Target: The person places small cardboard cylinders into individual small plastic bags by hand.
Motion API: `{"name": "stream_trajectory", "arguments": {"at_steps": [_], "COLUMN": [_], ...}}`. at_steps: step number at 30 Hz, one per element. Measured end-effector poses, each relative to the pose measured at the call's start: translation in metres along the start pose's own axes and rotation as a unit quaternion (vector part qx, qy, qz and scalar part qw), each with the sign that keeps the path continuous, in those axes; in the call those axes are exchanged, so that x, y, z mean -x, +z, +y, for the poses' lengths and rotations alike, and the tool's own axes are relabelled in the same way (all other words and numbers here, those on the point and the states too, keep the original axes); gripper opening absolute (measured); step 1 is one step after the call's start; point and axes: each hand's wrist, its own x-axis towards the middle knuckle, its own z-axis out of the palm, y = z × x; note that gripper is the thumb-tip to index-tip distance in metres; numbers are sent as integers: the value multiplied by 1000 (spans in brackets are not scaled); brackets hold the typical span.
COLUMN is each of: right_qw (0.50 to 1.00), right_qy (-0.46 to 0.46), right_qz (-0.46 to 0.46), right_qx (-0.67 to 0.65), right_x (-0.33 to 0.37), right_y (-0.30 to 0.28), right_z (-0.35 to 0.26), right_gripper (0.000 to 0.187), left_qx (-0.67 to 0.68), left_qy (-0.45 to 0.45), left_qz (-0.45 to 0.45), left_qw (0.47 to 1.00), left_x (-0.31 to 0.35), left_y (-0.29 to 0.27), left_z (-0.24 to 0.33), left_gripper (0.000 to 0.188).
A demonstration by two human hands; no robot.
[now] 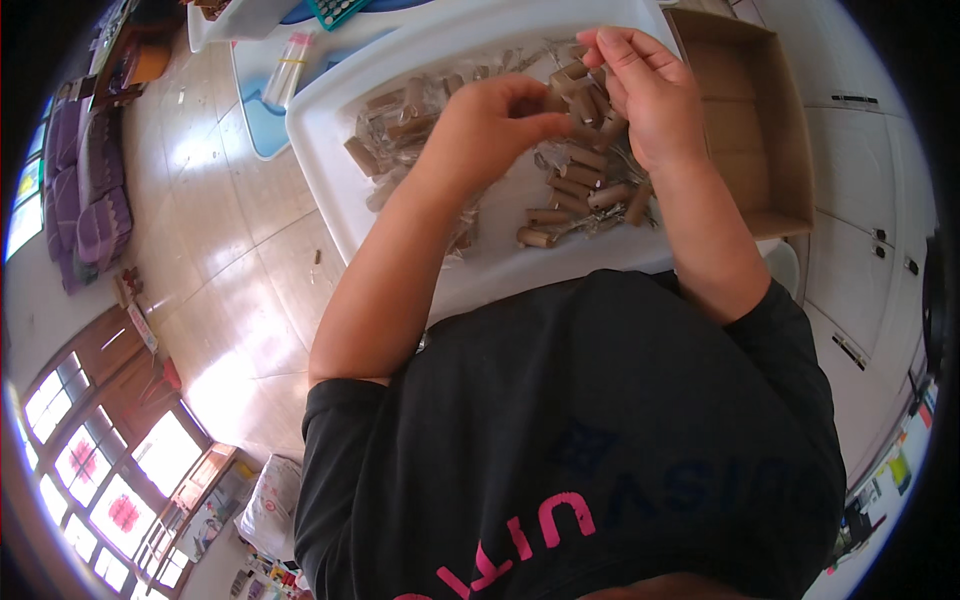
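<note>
Brown cylinders (571, 187) with silvery strands at their ends lie in a wide white tray (322, 140) in front of me. My left hand (490, 128) hovers over the tray's middle, palm inward. Its curled fingers and thumb stand apart, close to several brown cylinders; I make out nothing held between them. To its right, my right hand (650, 90) is raised above the pile, thumb and forefinger pinched together. Whatever is in that pinch is too small to make out. Clear plastic bags (405, 125) with more cylinders lie left of my left hand.
An open cardboard box (745, 130) stands against the tray's right side. Past the tray's far left corner, clear tubes with pink ends (290, 68) lie on a blue-and-white surface (262, 110). White cabinets (850, 170) line the right. One small brown piece (317, 257) lies on the tiled floor.
</note>
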Motion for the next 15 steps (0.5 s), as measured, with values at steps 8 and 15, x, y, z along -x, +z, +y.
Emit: {"name": "stream_trajectory", "arguments": {"at_steps": [8, 15], "right_qw": [992, 934], "right_qy": [-19, -36], "right_qz": [-92, -222], "right_qx": [82, 276], "right_x": [4, 15], "right_y": [7, 19], "right_z": [10, 3], "right_gripper": [28, 30], "left_qx": [325, 330], "left_qy": [-97, -9], "left_qz": [28, 25], "left_qw": [940, 943], "left_x": [22, 26], "left_y": [-34, -42], "left_z": [17, 9], "left_gripper": [29, 29]}}
